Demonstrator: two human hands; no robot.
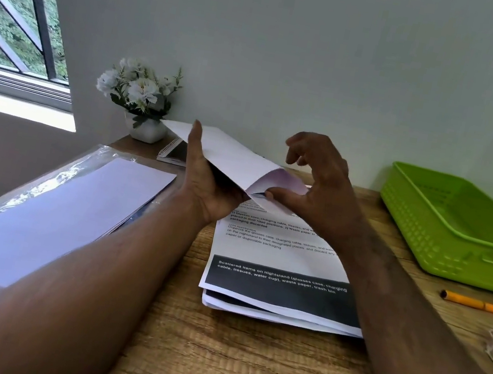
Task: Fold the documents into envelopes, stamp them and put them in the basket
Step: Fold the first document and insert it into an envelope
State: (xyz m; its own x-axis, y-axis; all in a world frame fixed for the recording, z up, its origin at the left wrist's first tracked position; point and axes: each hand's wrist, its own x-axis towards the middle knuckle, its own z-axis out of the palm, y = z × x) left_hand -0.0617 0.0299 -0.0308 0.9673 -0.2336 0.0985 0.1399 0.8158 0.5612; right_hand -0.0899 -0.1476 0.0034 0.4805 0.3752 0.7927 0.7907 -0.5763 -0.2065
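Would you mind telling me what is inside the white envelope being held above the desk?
At the open end of the envelope, by the right hand, a dark-edged sliver of something shows. The rest of the inside is covered, so its contents cannot be identified.

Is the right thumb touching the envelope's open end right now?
Touching. The head view shows the right hand with its thumb pressed against the open end of the envelope, while the left hand grips the envelope from below.

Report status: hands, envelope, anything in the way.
Left hand holds envelope above the desk. Right hand thumb at its open mouth, fingers loosely curled. Green basket to the right, nothing visible inside. Nothing in the way.
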